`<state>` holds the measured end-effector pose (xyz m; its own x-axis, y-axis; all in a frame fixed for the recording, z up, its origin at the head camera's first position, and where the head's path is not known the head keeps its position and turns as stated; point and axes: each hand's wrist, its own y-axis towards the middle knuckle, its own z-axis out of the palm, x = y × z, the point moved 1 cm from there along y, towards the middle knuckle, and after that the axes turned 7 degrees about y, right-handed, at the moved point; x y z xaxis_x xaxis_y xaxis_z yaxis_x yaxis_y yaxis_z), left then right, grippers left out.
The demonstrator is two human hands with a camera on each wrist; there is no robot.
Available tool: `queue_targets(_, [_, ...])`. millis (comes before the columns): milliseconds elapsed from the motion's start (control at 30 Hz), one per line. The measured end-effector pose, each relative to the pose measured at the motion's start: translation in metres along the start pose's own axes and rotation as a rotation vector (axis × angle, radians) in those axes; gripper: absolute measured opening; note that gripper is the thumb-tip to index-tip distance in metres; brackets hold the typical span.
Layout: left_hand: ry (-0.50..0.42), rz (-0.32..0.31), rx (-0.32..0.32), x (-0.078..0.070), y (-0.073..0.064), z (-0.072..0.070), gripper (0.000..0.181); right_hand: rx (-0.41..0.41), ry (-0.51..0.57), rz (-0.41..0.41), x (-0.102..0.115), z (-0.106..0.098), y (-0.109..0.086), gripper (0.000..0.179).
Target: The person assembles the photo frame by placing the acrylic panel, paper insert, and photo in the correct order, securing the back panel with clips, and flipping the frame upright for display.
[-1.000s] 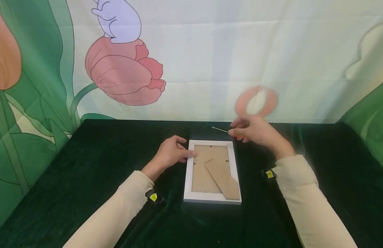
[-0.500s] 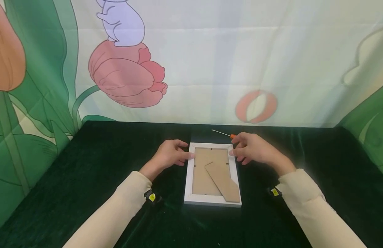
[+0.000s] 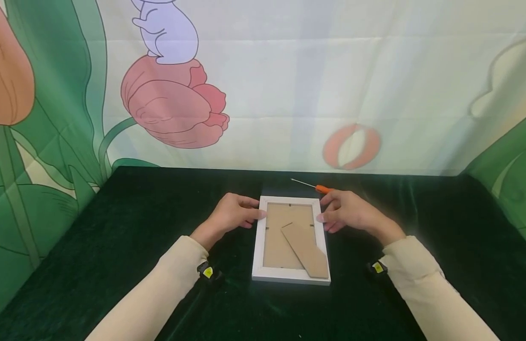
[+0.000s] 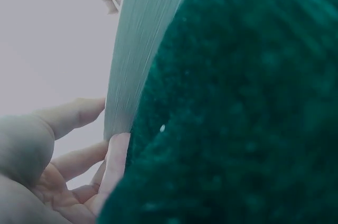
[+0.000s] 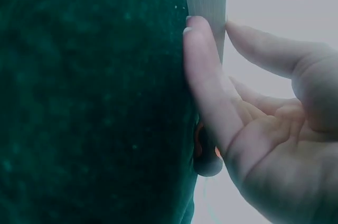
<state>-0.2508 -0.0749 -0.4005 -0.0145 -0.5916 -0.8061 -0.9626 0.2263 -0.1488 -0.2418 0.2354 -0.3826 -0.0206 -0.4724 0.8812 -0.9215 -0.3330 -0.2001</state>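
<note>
A white picture frame (image 3: 288,273) lies back side up on the dark green cloth, its brown backing board (image 3: 275,246) and slanted stand leg (image 3: 309,255) showing. My left hand (image 3: 230,213) grips the frame's upper left side, thumb on top; in the left wrist view its fingers (image 4: 117,155) meet the side edge (image 4: 138,49). Opposite, my right hand (image 3: 350,210) holds the upper right side between thumb and fingers (image 5: 199,55). Beyond the frame, just past the right hand, lies a screwdriver (image 3: 324,189) with an orange handle and thin metal shaft.
The dark green velvet cloth (image 3: 130,246) covers the table. Behind its far edge hangs a pale curtain (image 3: 267,94) printed with tulips and a rabbit. Small dark metal tabs (image 3: 290,205) sit around the backing's edge.
My right hand has let go of the screwdriver beyond the frame and come nearer to take hold of the frame's right side. The left hand stays at the left side.
</note>
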Motion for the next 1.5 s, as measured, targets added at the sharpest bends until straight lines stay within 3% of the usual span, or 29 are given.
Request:
queue_targets(300, [-0.037,0.022,0.001,-0.001,-0.002,0.000,0.056,0.000,-0.011,-0.012,0.000,0.001,0.002,0.049])
queue_targets(800, [-0.251,0.034,0.054,-0.009,-0.005,-0.001,0.060,-0.033,-0.041,0.026,0.003,-0.002,0.001,0.057])
queue_targets(1067, [-0.267,0.069,0.047,-0.019,-0.009,-0.004,0.063,-0.036,-0.045,0.030,0.001,-0.005,-0.002,0.060])
queue_targets(1500, [-0.273,0.091,-0.005,-0.027,-0.013,-0.006,0.062,-0.085,-0.127,-0.094,0.017,-0.003,-0.008,0.053])
